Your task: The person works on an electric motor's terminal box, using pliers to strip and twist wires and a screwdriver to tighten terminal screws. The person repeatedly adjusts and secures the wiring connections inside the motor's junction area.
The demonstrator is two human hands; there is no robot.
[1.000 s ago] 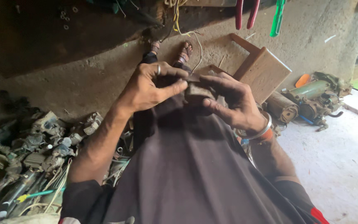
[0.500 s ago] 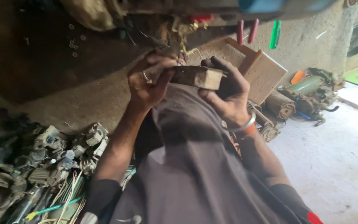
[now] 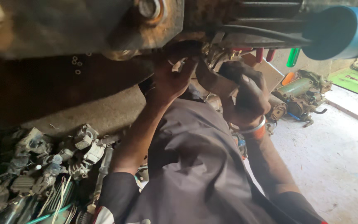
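Observation:
Both my hands are raised under a rusty metal machine body [image 3: 104,29] that fills the top of the view. My left hand [image 3: 172,76] reaches up to its underside, fingers curled around a small pale part there. My right hand [image 3: 245,97], with a metal bangle and an orange band at the wrist, is closed on a dark flat metal piece [image 3: 212,81] held up against the machine. A large bolt head [image 3: 149,8] sits above my left hand. What the fingertips touch is hidden in shadow.
A heap of grey used engine parts [image 3: 46,161] lies on the floor at the left. A blue cylinder [image 3: 344,31] sticks out at the top right. An old green motor unit [image 3: 301,93] and tools with red and green handles [image 3: 293,58] are at the right.
My view has tilted up, bringing the machine's underside into sight. Both hands rose from in front of my lap to the machine, carrying the dark piece up with them.

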